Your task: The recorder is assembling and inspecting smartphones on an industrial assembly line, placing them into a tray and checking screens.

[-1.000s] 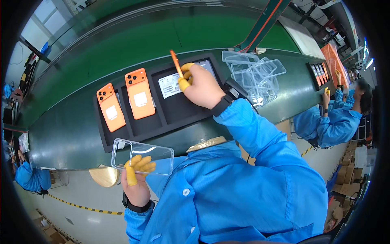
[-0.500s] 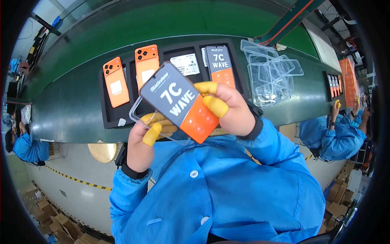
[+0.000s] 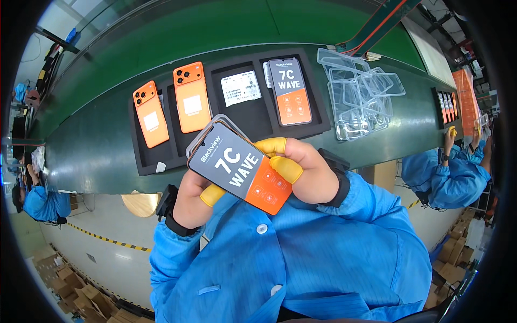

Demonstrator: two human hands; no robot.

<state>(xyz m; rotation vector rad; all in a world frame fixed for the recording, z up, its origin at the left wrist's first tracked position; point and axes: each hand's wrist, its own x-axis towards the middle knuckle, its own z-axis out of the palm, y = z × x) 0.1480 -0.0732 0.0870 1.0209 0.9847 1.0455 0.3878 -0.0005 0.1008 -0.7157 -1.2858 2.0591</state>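
Note:
A phone (image 3: pixel 237 169) with a grey and orange printed front is tilted over my lap, screen side up. My right hand (image 3: pixel 301 169) grips its right edge, with yellow finger cots on the thumb and forefinger. A clear phone case (image 3: pixel 222 119) lies behind the phone, its rim showing past the top end; how far the two fit together cannot be told. My left hand (image 3: pixel 200 196) holds phone and case from the lower left, its yellow-tipped thumb at the edge and its other fingers hidden underneath.
Beyond my hands, a black tray (image 3: pixel 256 116) holds two orange phones (image 3: pixel 151 121), a white label (image 3: pixel 239 89) and another grey-orange phone (image 3: pixel 291 89). Clear cases (image 3: pixel 361 99) are piled right of it on the green bench (image 3: pixel 89 140). A co-worker (image 3: pixel 447 172) sits farther right.
The phone has come down nearer my body. The clear case, earlier sticking out left of and below the phone, now sits behind it, and my left fingers have gone underneath.

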